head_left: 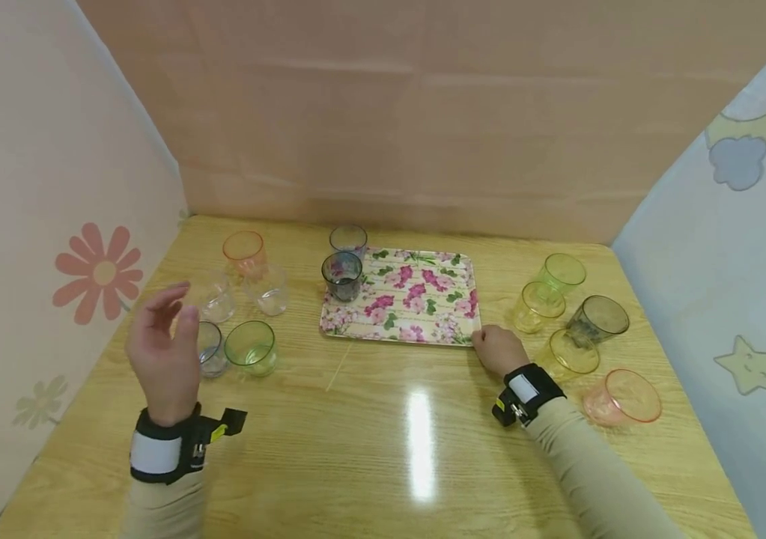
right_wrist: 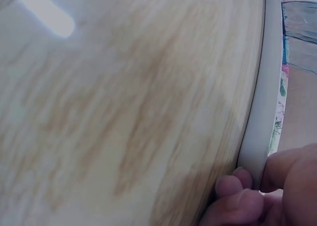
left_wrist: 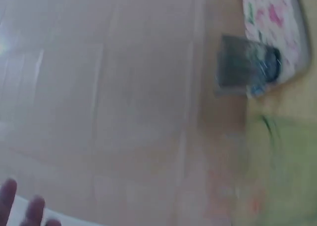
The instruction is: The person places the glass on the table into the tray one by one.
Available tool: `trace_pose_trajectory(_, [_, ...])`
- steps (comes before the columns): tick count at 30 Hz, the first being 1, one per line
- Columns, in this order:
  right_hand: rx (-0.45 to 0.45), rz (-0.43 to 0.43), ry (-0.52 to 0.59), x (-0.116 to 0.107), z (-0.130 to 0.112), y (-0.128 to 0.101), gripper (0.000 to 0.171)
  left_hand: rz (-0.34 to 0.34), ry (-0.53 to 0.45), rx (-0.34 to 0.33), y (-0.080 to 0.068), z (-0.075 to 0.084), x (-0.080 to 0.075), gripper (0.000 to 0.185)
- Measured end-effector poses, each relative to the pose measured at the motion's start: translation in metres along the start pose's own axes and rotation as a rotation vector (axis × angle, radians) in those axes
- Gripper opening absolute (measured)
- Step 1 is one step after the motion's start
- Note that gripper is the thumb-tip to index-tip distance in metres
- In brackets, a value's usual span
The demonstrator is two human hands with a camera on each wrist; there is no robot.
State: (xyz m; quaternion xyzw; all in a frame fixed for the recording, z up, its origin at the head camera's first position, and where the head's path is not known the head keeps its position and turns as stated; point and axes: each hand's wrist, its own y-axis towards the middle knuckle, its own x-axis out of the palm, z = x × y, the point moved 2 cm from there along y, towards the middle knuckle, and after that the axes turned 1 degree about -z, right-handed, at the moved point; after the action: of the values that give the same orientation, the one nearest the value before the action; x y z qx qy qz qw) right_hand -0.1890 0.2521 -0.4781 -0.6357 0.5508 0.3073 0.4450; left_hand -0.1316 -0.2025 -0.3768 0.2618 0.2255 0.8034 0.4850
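So the right hand (head_left: 497,349) is pinching the near right corner of the floral tray (head_left: 423,329), fingers curled round its white rim (right_wrist: 257,137). The left hand (head_left: 163,352) is up in the air with relaxed fingers, holding nothing, right above the clear cups (head_left: 214,299) and the green cup (head_left: 251,347) on the left of the desk (head_left: 383,449). One dark grey cup (head_left: 342,275) stands on the tray's far left corner, another (head_left: 348,239) just behind it. My worry: tug the tray by that one corner and it pivots, tipping the grey cup or knocking the yellow cups (head_left: 539,307) beside it.
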Motion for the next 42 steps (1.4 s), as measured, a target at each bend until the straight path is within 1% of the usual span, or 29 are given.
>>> trace_pose_trajectory(2, [-0.009,0.003,-0.002,0.001,-0.001,0.001,0.041,0.074,0.129,-0.068,-0.003,-0.005,-0.018,0.034])
trace_pose_trajectory(3, [-0.015,0.003,-0.002,0.002,-0.001,0.001,0.041,0.099,0.168,-0.113,-0.005,-0.008,-0.027,0.04])
trace_pose_trajectory(4, [-0.019,0.002,-0.005,0.002,-0.001,0.001,0.041,0.115,0.18,-0.166,-0.008,-0.011,-0.035,0.047])
trace_pose_trajectory(5, [-0.022,0.002,-0.004,0.002,-0.002,0.002,0.041,0.129,0.181,-0.222,-0.01,-0.015,-0.042,0.055])
trace_pose_trajectory(6, [-0.019,0.003,-0.002,0.001,-0.002,0.002,0.042,0.138,0.16,-0.285,-0.013,-0.019,-0.049,0.061])
trace_pose_trajectory(8, [-0.01,0.005,0.0,0.001,-0.002,0.001,0.042,0.148,0.094,-0.406,-0.018,-0.028,-0.058,0.073])
trace_pose_trajectory(10, [-0.002,0.004,0.002,0.0,-0.001,0.001,0.042,0.14,0.052,-0.513,-0.023,-0.037,-0.065,0.08])
trace_pose_trajectory(13, [0.002,-0.003,-0.002,0.001,0.0,0.0,0.042,0.09,0.058,-0.653,-0.028,-0.049,-0.073,0.086])
trace_pose_trajectory(15, [-0.003,-0.005,-0.005,0.002,0.0,0.001,0.041,0.046,0.071,-0.722,-0.031,-0.056,-0.079,0.089])
trace_pose_trajectory(17, [-0.005,-0.003,-0.007,0.002,0.0,0.001,0.041,0.0,0.075,-0.767,-0.034,-0.061,-0.084,0.093])
trace_pose_trajectory(20, [-0.005,0.002,-0.011,0.003,0.0,0.002,0.041,-0.086,0.063,-0.798,-0.038,-0.068,-0.09,0.101])
trace_pose_trajectory(24, [0.002,0.008,-0.018,0.002,0.0,0.001,0.041,-0.194,0.058,-0.807,-0.042,-0.076,-0.091,0.11])
trace_pose_trajectory(28, [-0.003,0.008,-0.015,0.002,0.0,0.0,0.041,-0.251,0.053,-0.784,-0.045,-0.081,-0.09,0.11])
trace_pose_trajectory(31, [-0.006,0.006,-0.014,0.002,0.0,0.0,0.041,-0.286,0.123,-0.755,-0.046,-0.084,-0.088,0.103])
trace_pose_trajectory(32, [-0.006,0.008,-0.014,0.002,0.001,0.0,0.041,-0.287,0.141,-0.745,-0.046,-0.085,-0.087,0.098])
trace_pose_trajectory(34, [-0.005,0.012,-0.015,0.002,0.001,0.001,0.041,-0.285,0.219,-0.74,-0.046,-0.086,-0.086,0.091])
trace_pose_trajectory(35, [-0.004,0.015,-0.016,0.002,0.002,0.001,0.041,-0.279,0.242,-0.738,-0.046,-0.087,-0.085,0.087])
trace_pose_trajectory(39, [-0.005,0.013,-0.014,0.002,0.002,0.002,0.041,-0.249,0.275,-0.749,-0.046,-0.086,-0.085,0.081])
trace_pose_trajectory(42, [-0.007,0.012,-0.014,0.002,0.003,0.002,0.041,-0.222,0.259,-0.767,-0.046,-0.086,-0.084,0.081])
